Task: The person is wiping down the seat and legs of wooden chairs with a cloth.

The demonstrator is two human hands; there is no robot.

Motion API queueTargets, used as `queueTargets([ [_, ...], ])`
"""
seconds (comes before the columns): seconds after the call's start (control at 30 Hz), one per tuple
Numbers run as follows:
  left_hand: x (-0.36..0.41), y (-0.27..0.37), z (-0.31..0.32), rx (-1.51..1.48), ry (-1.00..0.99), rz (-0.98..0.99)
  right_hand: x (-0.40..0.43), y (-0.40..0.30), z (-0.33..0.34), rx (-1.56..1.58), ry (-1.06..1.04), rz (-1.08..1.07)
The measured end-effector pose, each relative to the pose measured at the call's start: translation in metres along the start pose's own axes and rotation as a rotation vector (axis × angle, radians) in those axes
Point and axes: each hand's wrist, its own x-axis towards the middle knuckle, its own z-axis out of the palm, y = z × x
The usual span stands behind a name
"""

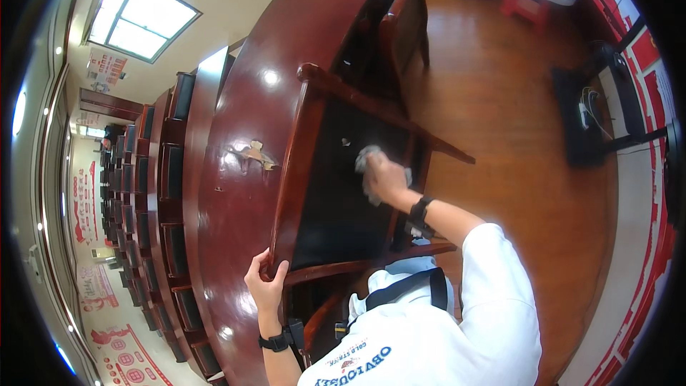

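A wooden chair (289, 182) with a black padded backrest panel (343, 209) is tilted against the long red-brown table. My left hand (266, 281) grips the near corner of the chair's top rail. In my right hand (385, 176) is a crumpled grey cloth (370, 158), pressed on the black panel; hand and cloth are slightly blurred. A small pale torn spot (345, 142) shows on the panel beyond the cloth.
The glossy table (241, 214) has a patch of peeled veneer (256, 155). Another wooden chair (402, 21) stands farther along. On the wooden floor (498, 118) are a red stool (525, 8) and a black stand base (576, 118) with cables. Rows of chairs (171, 171) lie beyond the table.
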Motion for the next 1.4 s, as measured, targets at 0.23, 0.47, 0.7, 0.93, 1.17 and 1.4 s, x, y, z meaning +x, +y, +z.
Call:
queueTargets([
  [0.23, 0.001, 0.0, -0.001, 0.067, -0.005, 0.01, 0.0, 0.034, 0.001, -0.08, -0.082, -0.074],
  [0.47, 0.006, -0.005, -0.002, 0.018, -0.01, 0.012, 0.027, 0.064, 0.001, -0.068, 0.229, 0.093],
  [0.7, 0.004, -0.002, -0.004, 0.032, 0.014, -0.02, -0.07, 0.011, 0.012, -0.01, -0.032, -0.327],
  [0.93, 0.004, -0.004, 0.001, 0.048, 0.035, 0.0, 0.017, 0.084, 0.004, -0.137, 0.17, 0.133],
  [1.17, 0.002, 0.001, 0.001, 0.06, 0.05, 0.0, -0.021, 0.056, 0.016, -0.068, 0.16, -0.015],
  [1.4, 0.002, 0.0, 0.0, 0.035, 0.031, 0.001, -0.102, 0.017, 0.019, 0.043, -0.16, -0.222],
])
